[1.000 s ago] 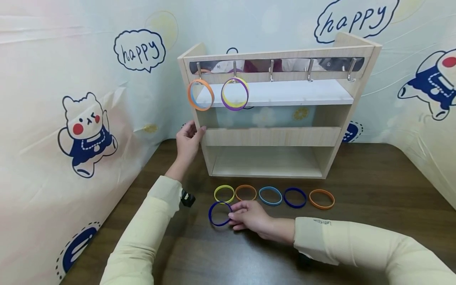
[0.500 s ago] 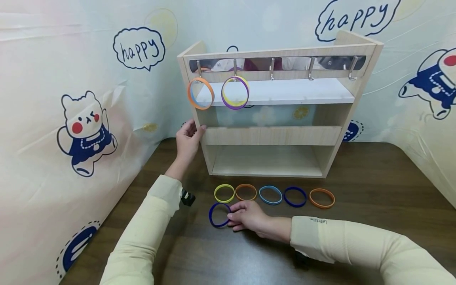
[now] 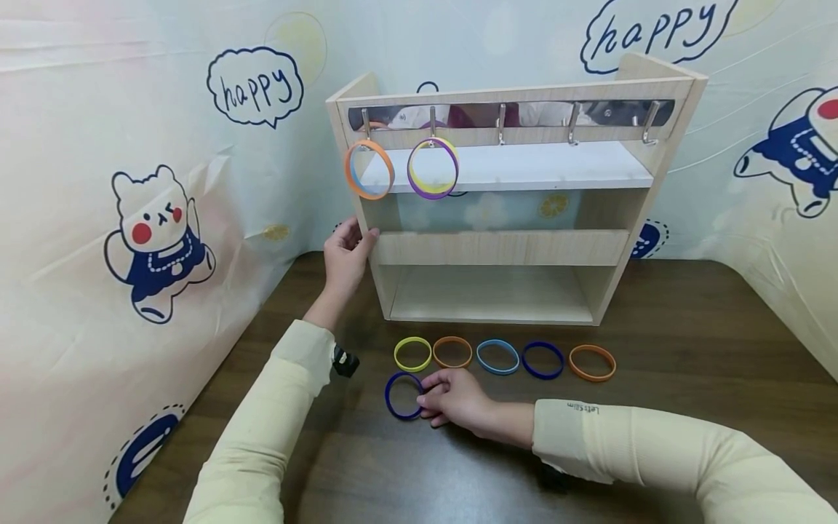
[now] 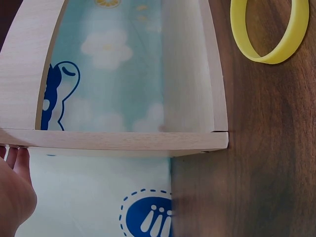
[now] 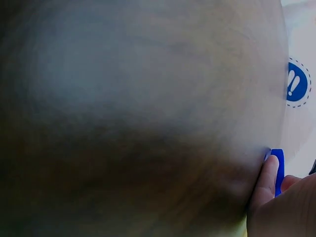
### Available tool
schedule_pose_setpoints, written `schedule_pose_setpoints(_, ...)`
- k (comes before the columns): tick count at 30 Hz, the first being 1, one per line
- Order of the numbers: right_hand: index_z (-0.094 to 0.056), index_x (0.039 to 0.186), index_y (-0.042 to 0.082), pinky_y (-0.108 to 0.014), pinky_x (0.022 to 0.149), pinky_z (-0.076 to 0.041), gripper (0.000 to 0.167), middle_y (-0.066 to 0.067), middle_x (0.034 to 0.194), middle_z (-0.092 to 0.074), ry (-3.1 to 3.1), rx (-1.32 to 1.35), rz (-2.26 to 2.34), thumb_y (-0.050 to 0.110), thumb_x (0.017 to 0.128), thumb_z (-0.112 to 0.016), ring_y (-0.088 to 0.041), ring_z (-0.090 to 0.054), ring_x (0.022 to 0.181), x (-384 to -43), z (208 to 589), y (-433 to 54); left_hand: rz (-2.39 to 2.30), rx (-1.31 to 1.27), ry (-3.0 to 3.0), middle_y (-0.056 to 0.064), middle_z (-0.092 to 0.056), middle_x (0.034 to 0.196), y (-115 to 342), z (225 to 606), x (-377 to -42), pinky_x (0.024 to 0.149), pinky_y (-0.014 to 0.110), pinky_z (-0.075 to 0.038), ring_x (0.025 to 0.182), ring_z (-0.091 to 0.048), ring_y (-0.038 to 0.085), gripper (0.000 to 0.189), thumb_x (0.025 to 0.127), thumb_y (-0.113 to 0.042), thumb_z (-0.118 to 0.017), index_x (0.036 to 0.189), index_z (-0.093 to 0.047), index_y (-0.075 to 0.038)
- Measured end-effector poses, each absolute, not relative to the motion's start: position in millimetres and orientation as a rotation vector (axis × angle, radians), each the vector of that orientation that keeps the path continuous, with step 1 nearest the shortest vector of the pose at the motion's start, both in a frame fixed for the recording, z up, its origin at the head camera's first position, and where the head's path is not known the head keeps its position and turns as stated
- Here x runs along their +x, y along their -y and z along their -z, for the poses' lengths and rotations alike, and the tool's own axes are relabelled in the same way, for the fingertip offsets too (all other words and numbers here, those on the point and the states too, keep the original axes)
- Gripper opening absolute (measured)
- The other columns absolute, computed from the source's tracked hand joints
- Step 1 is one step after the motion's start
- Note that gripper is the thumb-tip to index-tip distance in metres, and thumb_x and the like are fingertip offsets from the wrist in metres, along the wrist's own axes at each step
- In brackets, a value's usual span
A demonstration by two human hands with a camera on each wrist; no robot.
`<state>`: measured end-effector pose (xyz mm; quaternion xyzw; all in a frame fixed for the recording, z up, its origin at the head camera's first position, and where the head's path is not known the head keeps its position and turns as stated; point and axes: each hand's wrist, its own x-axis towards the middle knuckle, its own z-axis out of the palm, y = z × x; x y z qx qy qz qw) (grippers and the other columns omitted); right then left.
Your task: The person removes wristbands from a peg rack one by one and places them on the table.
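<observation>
My right hand [image 3: 461, 400] pinches the right edge of a dark blue silicone wristband [image 3: 387, 397] between thumb and fingers, low over the table. A bit of that blue band also shows at the fingertips in the right wrist view. My left hand [image 3: 345, 262] grips the left side panel of a pale wooden shelf [image 3: 500, 249], thumb in front, other fingers partly hidden behind. From the shelf's leftmost hook hang an orange wristband [image 3: 347, 173] and a light blue one behind it. The second hook carries a purple wristband [image 3: 456, 173] with a yellow one.
Between shelf and right hand lies a row of wristbands: yellow [image 3: 412, 370], orange [image 3: 452, 366], light blue [image 3: 497, 372], dark blue [image 3: 542, 377] and orange [image 3: 592, 379]. Three more metal hooks [image 3: 501, 125] on the shelf bear no bands. A printed curtain [image 3: 164, 87] surrounds the table.
The right hand and its dark blue band have shifted very slightly. The left hand stays on the shelf; the slight shift of the whole scene comes from the head view.
</observation>
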<state>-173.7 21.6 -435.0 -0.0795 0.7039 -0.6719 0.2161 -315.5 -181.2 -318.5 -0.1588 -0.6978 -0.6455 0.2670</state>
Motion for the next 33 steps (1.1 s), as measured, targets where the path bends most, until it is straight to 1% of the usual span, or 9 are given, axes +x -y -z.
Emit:
schedule_pose_setpoints(6,-0.057,0.111,-0.014,-0.032,0.056,-0.056,0.029,-0.012,0.079,-0.066,-1.978,-0.257,1.86,-0.005,0.086,-0.068,-0.02,-0.067,0.068,-172.4,435.2,-21.3,1.741,-0.434,1.887,0.018,-0.066,0.112,181.0,318.8,-315.5,0.076,0.024,-0.051,0.091,-0.063,0.012,0.034,0.09,-0.005,-0.066,0.122,-0.062,0.006)
schedule_pose_setpoints(12,-0.057,0.111,-0.014,-0.031,0.056,-0.056,0.029,-0.011,0.078,-0.065,-1.99,-0.261,1.856,-0.006,0.085,-0.068,-0.019,-0.066,0.067,-171.1,433.6,-21.0,1.754,-0.445,1.878,0.028,-0.063,0.114,180.7,318.4,-314.7,0.075,0.023,-0.051,0.089,-0.062,0.012,0.035,0.09,-0.004,-0.066,0.122,-0.061,0.009)
schedule_pose_setpoints(19,-0.056,0.111,-0.015,-0.031,0.056,-0.056,0.03,-0.01,0.078,-0.065,-2.003,-0.272,1.856,-0.007,0.085,-0.067,-0.017,-0.065,0.066,-171.0,433.0,-20.4,1.755,-0.449,1.886,0.028,-0.062,0.115,181.0,318.1,-314.8,0.076,0.024,-0.052,0.091,-0.063,0.012,0.037,0.091,-0.005,-0.065,0.123,-0.059,0.011)
schedule_pose_setpoints(23,-0.056,0.112,-0.014,-0.031,0.056,-0.056,0.03,-0.01,0.078,-0.065,-2.009,-0.273,1.855,-0.007,0.085,-0.068,-0.018,-0.066,0.067,-171.2,433.4,-20.7,1.758,-0.457,1.885,0.033,-0.06,0.117,181.2,318.2,-315.2,0.076,0.023,-0.051,0.091,-0.062,0.012,0.037,0.091,-0.006,-0.065,0.123,-0.059,0.01)
schedule_pose_setpoints(26,-0.056,0.113,-0.014,-0.032,0.057,-0.056,0.031,-0.011,0.079,-0.065,-2.009,-0.27,1.854,-0.007,0.086,-0.068,-0.019,-0.066,0.068,-170.9,433.2,-22.0,1.754,-0.454,1.886,0.03,-0.061,0.116,181.3,318.5,-315.5,0.076,0.024,-0.052,0.091,-0.063,0.012,0.037,0.091,-0.006,-0.066,0.123,-0.06,0.01)
schedule_pose_setpoints(30,-0.056,0.114,-0.013,-0.034,0.058,-0.056,0.031,-0.012,0.081,-0.066,-2.018,-0.284,1.851,-0.006,0.086,-0.068,-0.021,-0.067,0.07,-170.2,432.2,-24.1,1.748,-0.435,1.888,0.022,-0.065,0.113,181.3,319.1,-315.6,0.076,0.024,-0.052,0.091,-0.063,0.013,0.035,0.091,-0.006,-0.066,0.123,-0.062,0.007)
schedule_pose_setpoints(33,-0.057,0.115,-0.013,-0.034,0.059,-0.056,0.032,-0.012,0.082,-0.065,-2.035,-0.296,1.847,-0.004,0.086,-0.068,-0.022,-0.067,0.071,-170.8,431.2,-25.5,1.747,-0.435,1.887,0.023,-0.065,0.113,181.2,319.2,-315.8,0.075,0.024,-0.052,0.091,-0.063,0.012,0.035,0.091,-0.006,-0.066,0.123,-0.061,0.007)
